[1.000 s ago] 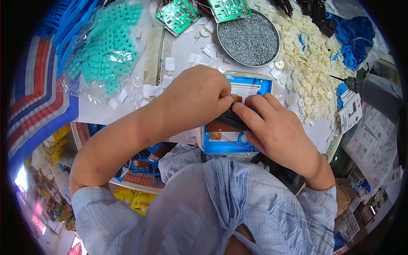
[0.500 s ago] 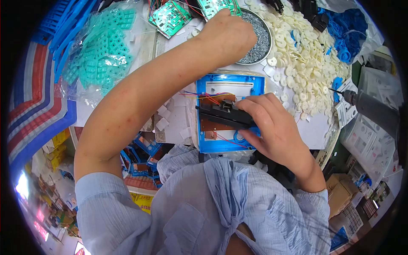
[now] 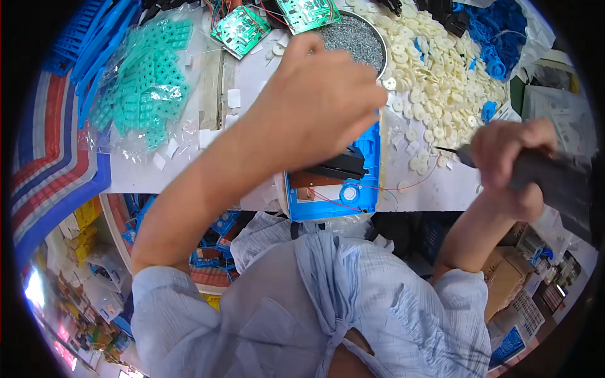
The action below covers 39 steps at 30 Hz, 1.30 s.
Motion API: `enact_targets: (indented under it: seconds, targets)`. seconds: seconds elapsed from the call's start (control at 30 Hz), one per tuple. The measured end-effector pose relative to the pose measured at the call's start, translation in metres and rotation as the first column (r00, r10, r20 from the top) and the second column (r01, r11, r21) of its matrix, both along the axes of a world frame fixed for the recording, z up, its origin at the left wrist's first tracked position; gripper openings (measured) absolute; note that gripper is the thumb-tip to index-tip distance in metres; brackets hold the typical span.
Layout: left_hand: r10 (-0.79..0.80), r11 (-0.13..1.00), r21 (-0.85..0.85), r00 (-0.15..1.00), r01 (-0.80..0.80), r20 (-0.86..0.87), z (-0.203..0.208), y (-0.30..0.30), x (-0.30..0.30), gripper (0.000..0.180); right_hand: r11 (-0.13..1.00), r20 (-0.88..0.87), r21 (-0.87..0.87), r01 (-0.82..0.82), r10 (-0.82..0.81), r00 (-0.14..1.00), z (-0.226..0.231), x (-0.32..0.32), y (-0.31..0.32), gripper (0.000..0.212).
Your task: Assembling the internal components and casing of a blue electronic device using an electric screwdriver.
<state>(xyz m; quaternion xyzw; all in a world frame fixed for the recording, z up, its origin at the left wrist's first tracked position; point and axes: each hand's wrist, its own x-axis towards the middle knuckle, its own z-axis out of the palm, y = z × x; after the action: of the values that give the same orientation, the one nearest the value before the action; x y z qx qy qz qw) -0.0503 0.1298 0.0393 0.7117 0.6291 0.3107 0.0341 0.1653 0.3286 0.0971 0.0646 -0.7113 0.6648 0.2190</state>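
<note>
My left hand (image 3: 328, 94) is above the upper part of a blue plastic case (image 3: 373, 148), its fingers curled closed; what they hold, if anything, is hidden. A black plastic part (image 3: 343, 165) lies across the inside of the case, partly covered by my hand and forearm. A brown board (image 3: 301, 181) and thin red wires show below it. At the right, my right hand (image 3: 513, 151) is wrapped round a dark electric screwdriver (image 3: 554, 186), slightly blurred, with its thin bit pointing left toward the case.
Behind my left hand stands a round tin (image 3: 386, 57) of small screws. Beside it spreads a heap of cream plastic discs (image 3: 435, 82). Green circuit boards (image 3: 241, 30) with wires lie at the back. A bag of turquoise keypads (image 3: 148, 82) is at the left, blue cord (image 3: 501, 38) at the far right.
My left hand has come back from the screw tin to over the case. My right hand has let go of the black part and taken hold of the electric screwdriver at the right.
</note>
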Motion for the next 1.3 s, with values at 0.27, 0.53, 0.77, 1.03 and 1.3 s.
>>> enact_targets:
  seconds: [0.27, 0.53, 0.77, 1.03, 1.3]
  targets:
    - [0.136, 0.990, -0.010, 0.946, -0.139, 0.295, -0.010, -0.054, 0.019, 0.015, 0.971, -0.101, -0.219, -0.093, 0.072, 0.992, 0.000, -0.060, -0.082, 0.040]
    - [0.152, 0.982, 0.057, 0.927, -0.182, 0.343, -0.024, -0.059, 0.022, 0.019, 0.978, -0.068, -0.190, -0.090, 0.078, 0.995, 0.001, -0.067, -0.094, 0.037]
    - [0.172, 0.975, 0.097, 0.955, -0.200, 0.242, -0.022, -0.057, 0.021, 0.027, 0.977, -0.046, -0.208, -0.054, 0.045, 0.998, 0.004, -0.066, -0.098, 0.037]
    - [0.235, 0.972, -0.069, 0.953, -0.226, 0.191, -0.031, -0.096, 0.018, 0.045, 0.972, -0.052, -0.234, -0.034, 0.022, 0.998, -0.011, -0.057, -0.087, 0.036]
    - [0.203, 0.978, -0.076, 0.974, -0.196, 0.103, -0.050, -0.094, 0.024, 0.046, 0.963, -0.025, -0.266, -0.038, 0.033, 0.999, -0.020, -0.063, -0.102, 0.041]
